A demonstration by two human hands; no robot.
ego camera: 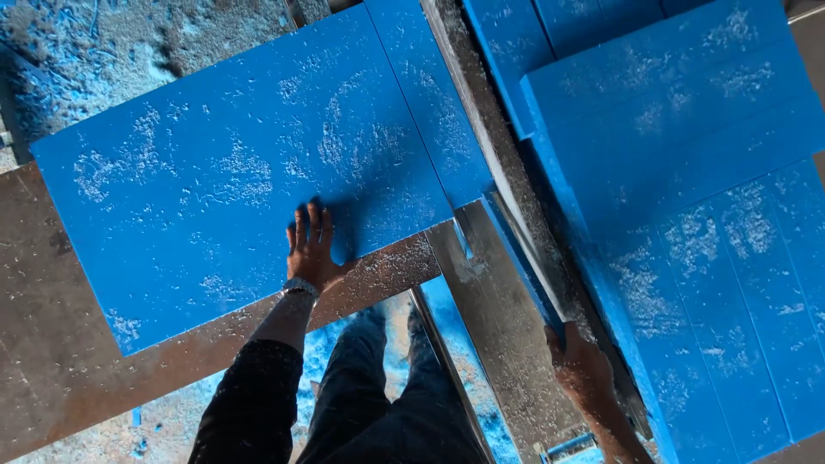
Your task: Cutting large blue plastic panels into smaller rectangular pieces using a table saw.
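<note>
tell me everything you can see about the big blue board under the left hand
The blue board is a large flat rectangular slab, foam-like in look, lying askew on a worn metal table. Pale dust and shavings speckle its top. A thin cut line runs near its right end. The left hand presses flat on its near edge.

You've got no packages, labels, signs or screens in view here, nothing printed anywhere on the metal bench or around it.

A large blue foam board, flat and dusted with pale shavings, lies at ten o'clock; a narrow blue strip runs toward four o'clock.
</note>
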